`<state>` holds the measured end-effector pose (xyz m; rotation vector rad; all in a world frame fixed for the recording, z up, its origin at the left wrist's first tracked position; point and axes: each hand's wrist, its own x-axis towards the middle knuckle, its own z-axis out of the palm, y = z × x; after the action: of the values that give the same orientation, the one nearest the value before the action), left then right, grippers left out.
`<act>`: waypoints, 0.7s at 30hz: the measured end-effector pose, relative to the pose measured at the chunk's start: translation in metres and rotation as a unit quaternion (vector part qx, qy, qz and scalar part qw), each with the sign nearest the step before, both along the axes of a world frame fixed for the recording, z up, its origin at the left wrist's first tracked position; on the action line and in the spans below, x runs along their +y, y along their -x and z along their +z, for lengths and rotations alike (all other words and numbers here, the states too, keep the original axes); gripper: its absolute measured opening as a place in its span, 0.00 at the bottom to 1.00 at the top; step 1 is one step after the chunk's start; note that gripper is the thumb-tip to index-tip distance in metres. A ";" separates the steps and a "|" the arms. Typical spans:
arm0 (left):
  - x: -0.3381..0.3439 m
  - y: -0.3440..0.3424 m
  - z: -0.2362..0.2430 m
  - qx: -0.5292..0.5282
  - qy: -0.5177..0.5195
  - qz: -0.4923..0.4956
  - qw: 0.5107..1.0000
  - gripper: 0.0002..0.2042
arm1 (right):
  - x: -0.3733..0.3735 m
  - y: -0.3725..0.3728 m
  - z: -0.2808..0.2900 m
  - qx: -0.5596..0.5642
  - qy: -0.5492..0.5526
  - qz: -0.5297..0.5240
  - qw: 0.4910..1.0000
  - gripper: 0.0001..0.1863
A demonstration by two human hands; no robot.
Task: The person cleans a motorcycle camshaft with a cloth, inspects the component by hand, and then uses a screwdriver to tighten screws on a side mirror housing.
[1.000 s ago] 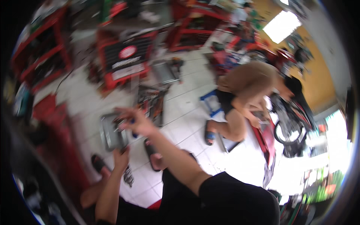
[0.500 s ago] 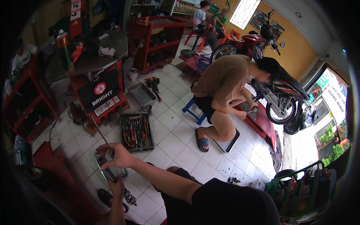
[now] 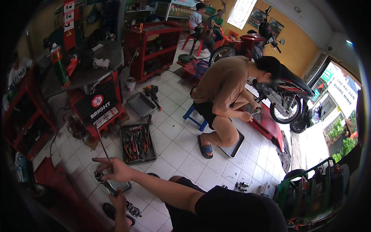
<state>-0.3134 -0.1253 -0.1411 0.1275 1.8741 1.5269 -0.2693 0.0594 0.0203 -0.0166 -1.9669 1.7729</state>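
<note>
At the lower left, my left hand (image 3: 118,203) is closed around a silver metal tool with a round end (image 3: 109,188); its exact kind is unclear. My right hand (image 3: 118,170) is just above, fingers apart, its thumb close to the tool's round end. A thin dark rod (image 3: 102,144) slants up past the right fingers; whether they touch it I cannot tell. Beyond and below the hands, partly hidden, lies a grey tray (image 3: 126,186). Beside my left wrist is a coil-spring shock absorber (image 3: 133,209).
A tray of hand tools (image 3: 154,155) and a grey tray (image 3: 141,104) lie on the tiles beside a power tool (image 3: 152,92). A person (image 3: 228,85) sits on a blue stool (image 3: 195,118), working by a motorcycle (image 3: 286,100). A red tool cart (image 3: 150,52) stands further back.
The whole view has shifted slightly. My right fingers have spread and lifted from around the tool's round end. My left hand keeps its grip on the tool.
</note>
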 end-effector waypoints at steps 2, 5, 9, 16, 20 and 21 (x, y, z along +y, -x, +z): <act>-0.006 0.009 0.009 0.002 0.014 0.021 1.000 0.19 | -0.006 0.006 0.015 -0.050 0.067 0.064 0.994 0.50; 0.000 0.023 0.031 0.064 -0.025 0.007 0.998 0.15 | -0.021 0.021 0.050 -0.126 -0.066 -0.007 0.990 0.46; 0.032 -0.003 0.065 0.148 -0.041 -0.021 0.988 0.15 | 0.003 -0.004 0.040 -0.125 0.007 -0.055 0.991 0.42; -0.005 0.010 0.057 0.112 0.015 -0.010 0.994 0.23 | -0.033 0.016 0.039 -0.100 0.006 -0.027 0.995 0.42; -0.001 0.003 0.060 0.108 0.001 -0.010 0.994 0.24 | -0.022 0.015 0.025 -0.105 -0.028 -0.023 0.994 0.37; 0.003 0.003 0.062 0.108 0.004 -0.006 0.994 0.24 | -0.014 0.013 0.022 -0.096 0.012 -0.034 0.995 0.38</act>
<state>-0.3160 -0.1225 -0.0793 0.3114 2.0426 1.5486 -0.2818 0.0457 0.0426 -0.2695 -2.0503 1.8095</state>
